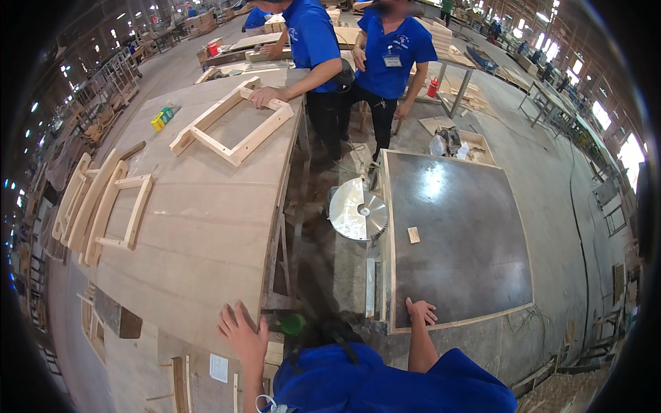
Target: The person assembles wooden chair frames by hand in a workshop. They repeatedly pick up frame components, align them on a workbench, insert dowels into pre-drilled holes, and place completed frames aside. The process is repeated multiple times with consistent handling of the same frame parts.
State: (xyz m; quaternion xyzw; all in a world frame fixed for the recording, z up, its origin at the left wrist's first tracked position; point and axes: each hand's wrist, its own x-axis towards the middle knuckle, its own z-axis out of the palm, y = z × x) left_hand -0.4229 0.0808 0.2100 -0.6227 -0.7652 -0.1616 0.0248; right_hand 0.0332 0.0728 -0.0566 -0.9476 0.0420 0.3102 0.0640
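Observation:
My left hand [244, 336] is held with fingers spread at the near right corner of a wide wooden table [206, 241], and holds nothing. On the near left corner of a dark-topped table [461, 255] rests my right hand [420, 312], fingers apart and empty. A small wood block [413, 235] lies on that dark top, ahead of my right hand. Between the two tables sits a round saw blade [359, 210] with a metal cover over part of it. Farther along the wooden table, a co-worker's hand [268, 96] touches a wooden frame [234, 124].
Several wooden frames [110, 206] stand at the wooden table's left side. A yellow-green box [164, 118] lies near its far end. Two people in blue shirts [396, 48] stand beyond the saw. A green round object [292, 323] is beside my left hand. Cables run across the floor at right.

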